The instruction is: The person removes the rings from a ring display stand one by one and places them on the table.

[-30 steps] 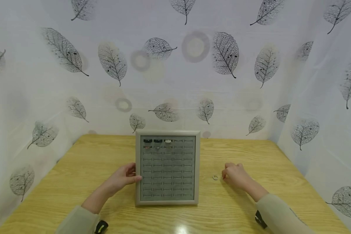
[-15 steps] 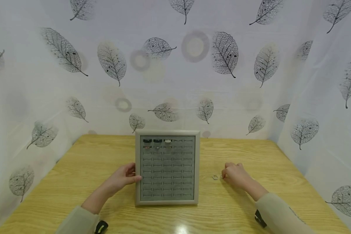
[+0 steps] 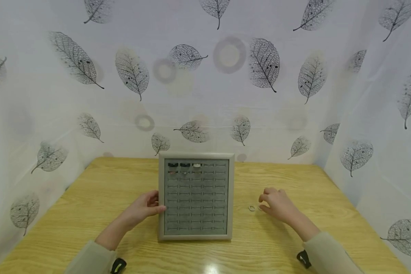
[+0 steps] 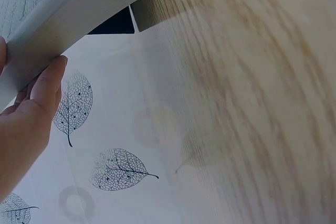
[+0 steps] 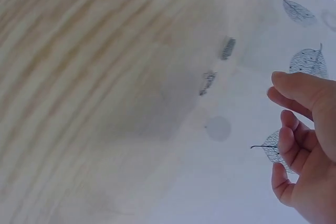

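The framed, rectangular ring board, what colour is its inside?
The flat, slotted panel is grey, best seen in the head view.

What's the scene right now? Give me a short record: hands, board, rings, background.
Left hand: grips the left edge of the board
Right hand: over the table, fingers bent, nothing visibly held
Board: grey, framed, standing on the table
Top row, left: two black rings, one white ring
Second row, left: apparently three smaller rings, details unclear
Loose ring: on the table, between board and right hand
Near right hand: small pale thing, unclear
Background: leaf-patterned cloth
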`<action>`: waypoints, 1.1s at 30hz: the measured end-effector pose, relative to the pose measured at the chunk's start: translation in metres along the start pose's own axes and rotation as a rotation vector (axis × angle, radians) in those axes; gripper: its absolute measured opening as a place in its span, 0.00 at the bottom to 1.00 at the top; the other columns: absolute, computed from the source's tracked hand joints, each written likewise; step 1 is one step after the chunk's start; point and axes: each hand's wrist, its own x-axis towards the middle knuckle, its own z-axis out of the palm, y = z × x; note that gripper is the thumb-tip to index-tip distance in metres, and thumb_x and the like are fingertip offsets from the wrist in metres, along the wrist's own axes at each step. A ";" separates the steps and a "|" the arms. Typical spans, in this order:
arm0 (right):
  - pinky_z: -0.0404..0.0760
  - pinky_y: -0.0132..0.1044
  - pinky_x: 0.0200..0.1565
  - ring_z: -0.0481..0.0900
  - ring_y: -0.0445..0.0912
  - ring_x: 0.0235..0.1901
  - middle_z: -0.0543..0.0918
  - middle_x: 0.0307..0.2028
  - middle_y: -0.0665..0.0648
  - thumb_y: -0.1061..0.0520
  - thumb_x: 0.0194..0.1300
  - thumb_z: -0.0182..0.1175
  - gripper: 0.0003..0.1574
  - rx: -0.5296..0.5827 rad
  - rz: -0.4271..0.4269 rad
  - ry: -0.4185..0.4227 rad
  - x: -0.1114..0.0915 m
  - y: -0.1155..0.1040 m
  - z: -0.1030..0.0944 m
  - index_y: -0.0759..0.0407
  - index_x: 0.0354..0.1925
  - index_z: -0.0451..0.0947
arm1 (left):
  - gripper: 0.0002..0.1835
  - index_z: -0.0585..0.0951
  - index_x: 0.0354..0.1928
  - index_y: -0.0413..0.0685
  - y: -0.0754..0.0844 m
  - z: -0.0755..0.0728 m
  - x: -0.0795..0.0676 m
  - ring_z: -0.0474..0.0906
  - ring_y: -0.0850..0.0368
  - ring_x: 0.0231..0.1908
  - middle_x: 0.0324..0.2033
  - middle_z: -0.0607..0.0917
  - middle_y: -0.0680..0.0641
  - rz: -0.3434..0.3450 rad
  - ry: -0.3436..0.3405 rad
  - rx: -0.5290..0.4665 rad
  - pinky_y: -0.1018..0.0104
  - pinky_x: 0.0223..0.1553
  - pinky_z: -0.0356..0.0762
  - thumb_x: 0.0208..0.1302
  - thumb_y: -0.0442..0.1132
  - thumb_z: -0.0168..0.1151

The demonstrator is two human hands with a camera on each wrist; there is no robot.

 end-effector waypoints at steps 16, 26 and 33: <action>0.67 0.31 0.22 0.66 0.38 0.21 0.70 0.22 0.48 0.63 0.38 0.71 0.12 0.116 -0.167 0.358 0.005 -0.014 -0.014 0.58 0.26 0.80 | 0.35 0.58 0.60 0.28 0.001 0.000 0.000 0.63 0.39 0.54 0.54 0.68 0.33 -0.008 -0.002 -0.005 0.54 0.52 0.67 0.58 0.42 0.59; 0.69 0.35 0.25 0.67 0.43 0.24 0.70 0.24 0.51 0.47 0.63 0.51 0.20 0.206 -0.296 0.589 0.024 -0.042 -0.025 0.61 0.27 0.79 | 0.35 0.57 0.60 0.27 -0.002 0.000 0.000 0.63 0.39 0.55 0.54 0.67 0.32 0.007 -0.022 -0.007 0.55 0.52 0.67 0.58 0.42 0.59; 0.64 0.34 0.24 0.63 0.43 0.22 0.68 0.22 0.52 0.49 0.63 0.52 0.20 0.262 -0.347 0.638 0.044 -0.063 -0.037 0.63 0.26 0.79 | 0.34 0.58 0.60 0.29 -0.001 -0.001 0.000 0.63 0.39 0.55 0.54 0.68 0.34 0.004 -0.009 -0.001 0.54 0.52 0.67 0.58 0.42 0.59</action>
